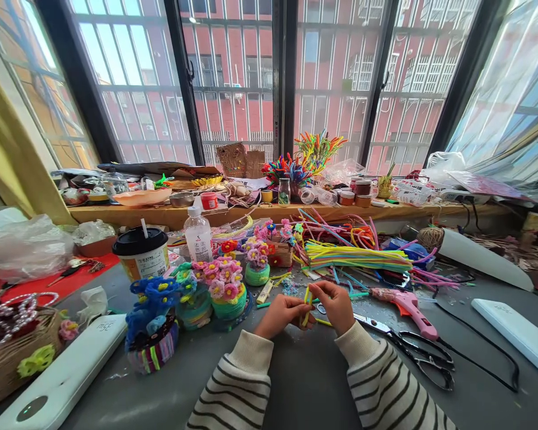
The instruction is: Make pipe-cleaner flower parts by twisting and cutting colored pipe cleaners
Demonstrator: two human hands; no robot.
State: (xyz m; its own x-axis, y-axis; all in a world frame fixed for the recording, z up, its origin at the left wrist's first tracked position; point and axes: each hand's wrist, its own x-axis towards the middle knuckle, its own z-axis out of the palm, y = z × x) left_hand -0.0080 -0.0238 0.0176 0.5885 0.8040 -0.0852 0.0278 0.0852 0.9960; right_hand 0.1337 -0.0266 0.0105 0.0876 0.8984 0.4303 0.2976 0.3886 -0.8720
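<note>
Both hands meet above the grey tabletop, close to its middle. A short yellow pipe cleaner (306, 307), bent over on itself, is pinched between them. My left hand (284, 313) grips its lower part, the fingers curled. At the upper end, my right hand (334, 303) closes thumb and forefinger on it. Just right of my right hand lie black-handled scissors (412, 343), and beyond them a pink glue gun (407, 307). Left of my hands stand little pots of pipe-cleaner flowers, among them a pink one (224, 286) and a blue one (152, 328).
A bundle of yellow and green pipe cleaners (358, 257) lies behind my hands. A lidded drink cup (142, 254) and a clear bottle (198, 233) stand at the back left. White power banks (517, 334) lie at both sides. The glue gun's black cord (484, 364) curves across the right.
</note>
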